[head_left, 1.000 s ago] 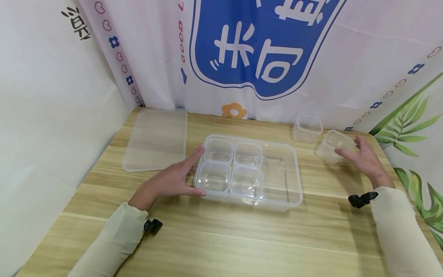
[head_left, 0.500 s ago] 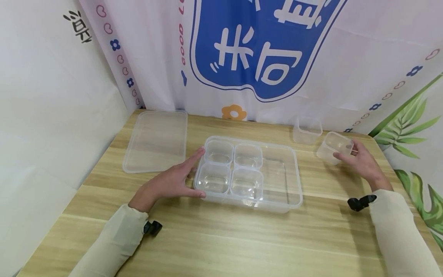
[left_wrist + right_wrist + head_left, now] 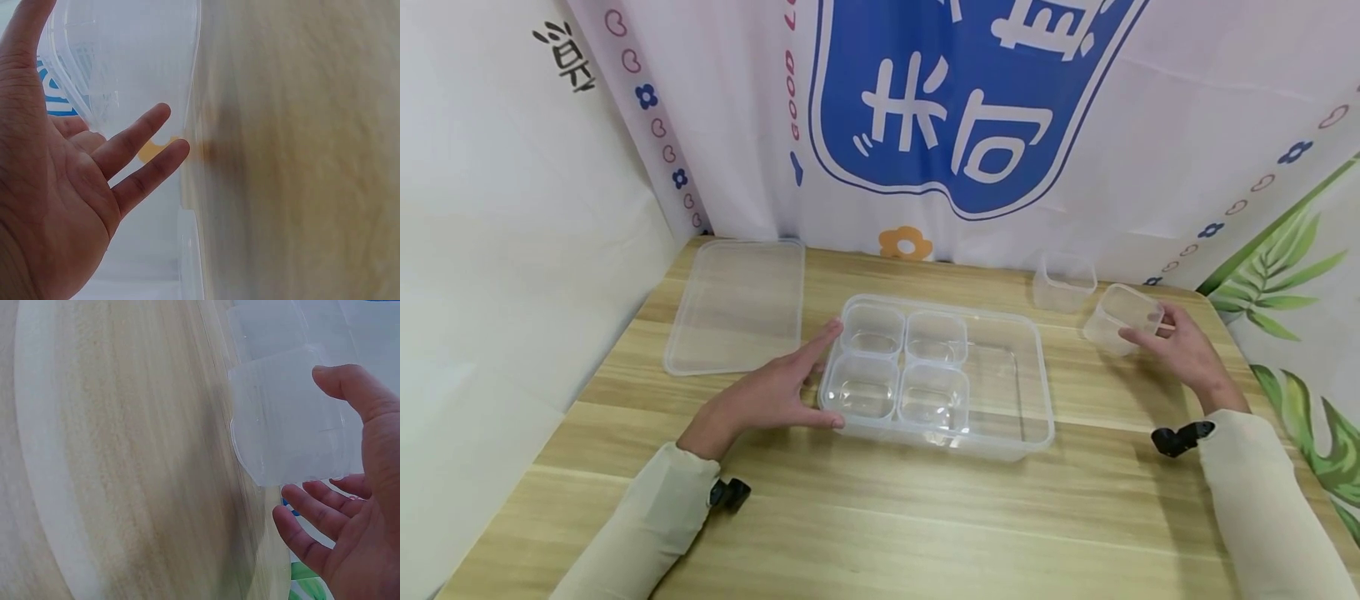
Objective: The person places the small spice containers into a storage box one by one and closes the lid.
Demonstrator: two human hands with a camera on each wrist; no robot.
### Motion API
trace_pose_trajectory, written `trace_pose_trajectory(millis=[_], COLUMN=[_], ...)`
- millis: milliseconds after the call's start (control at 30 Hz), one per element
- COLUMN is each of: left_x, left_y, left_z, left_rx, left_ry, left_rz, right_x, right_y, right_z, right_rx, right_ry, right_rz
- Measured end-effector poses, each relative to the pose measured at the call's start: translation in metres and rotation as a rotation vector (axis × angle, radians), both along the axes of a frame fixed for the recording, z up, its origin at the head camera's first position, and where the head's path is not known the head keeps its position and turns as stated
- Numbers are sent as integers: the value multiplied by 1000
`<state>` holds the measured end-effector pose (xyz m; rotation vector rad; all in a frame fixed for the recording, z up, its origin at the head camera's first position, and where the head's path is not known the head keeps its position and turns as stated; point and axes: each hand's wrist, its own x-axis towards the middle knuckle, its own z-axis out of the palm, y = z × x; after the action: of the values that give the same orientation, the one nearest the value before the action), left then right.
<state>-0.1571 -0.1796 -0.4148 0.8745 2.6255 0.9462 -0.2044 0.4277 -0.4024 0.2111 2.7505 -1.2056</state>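
A large clear plastic box (image 3: pixel 1011 387) stands at the middle of the table, with several small clear containers (image 3: pixel 862 387) filling its left and middle part. My left hand (image 3: pixel 765 392) spreads at the box's left end, thumb by the front corner and index finger by the back one; the left wrist view shows its other fingers (image 3: pixel 147 178) straight. At the right, my right hand (image 3: pixel 1187 350) holds a loose small container (image 3: pixel 287 422) by its side walls, thumb on the near wall and fingers at the right one. That container looks upright on the table.
Another small container (image 3: pixel 1063 287) stands behind the held one, near the curtain (image 3: pixel 737 125). A flat clear lid (image 3: pixel 737 304) lies at the back left of the wooden table (image 3: pixel 895 525). A white wall (image 3: pixel 512 250) borders the left side.
My right thumb and fingers have come in against the loose container, which has hardly moved. The left hand and the box stay where they were.
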Motion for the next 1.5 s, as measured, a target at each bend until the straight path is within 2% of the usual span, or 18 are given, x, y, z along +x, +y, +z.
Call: trace_pose_trajectory(millis=[700, 900, 1167, 1500], left_x=[-3, -3, -1, 0], left_y=[-2, -2, -1, -1], left_z=[0, -1, -2, 0], left_rx=[14, 13, 11, 12], left_ry=[14, 13, 0, -8], left_rz=[-10, -14, -6, -1], right_x=[16, 25, 37, 51], right_y=[3, 1, -12, -36], right_z=[2, 4, 16, 32], right_rx=[33, 13, 51, 63], right_ry=[64, 70, 81, 163], right_rz=[-9, -17, 1, 57])
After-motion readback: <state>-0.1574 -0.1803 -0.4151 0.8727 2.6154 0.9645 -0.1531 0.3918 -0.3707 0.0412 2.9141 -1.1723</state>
